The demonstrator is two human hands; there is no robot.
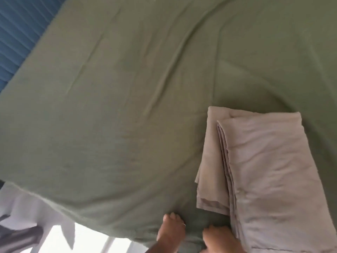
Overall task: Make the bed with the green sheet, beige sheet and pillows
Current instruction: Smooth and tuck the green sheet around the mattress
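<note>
Both hands are being seen at the bottom edge, on the near rim of the bed. Left hand (171, 229) is being laid on the green sheet (109, 106), fingers curled down over the fabric at the edge; a thin ring is being worn on one finger. Whether cloth is actually being pinched cannot be told, since the fingertips are being hidden in the fold. Right hand (217, 238) is being pressed onto the same sheet just beside the left, fingers bent into a darker crease; grip state likewise cannot be told.

Green sheet is being spread across nearly the whole bed, with long diagonal wrinkles running up toward the top right. Its near edge is being draped over the side of the mattress, lower left.

Beige sheet (264, 179) is being kept folded, lying on top of the green one at the lower right, touching it. Several stacked layers are being shown along its left edge, with one lower flap sticking out further left. Its near corner is sitting right beside the right hand.

Blue ribbed surface (16, 33) is being left exposed at the upper left corner, beyond the sheet's edge. White fabric (27, 207) and a bright floor patch are being seen below the bed, lower left. Frame is motion-blurred.
</note>
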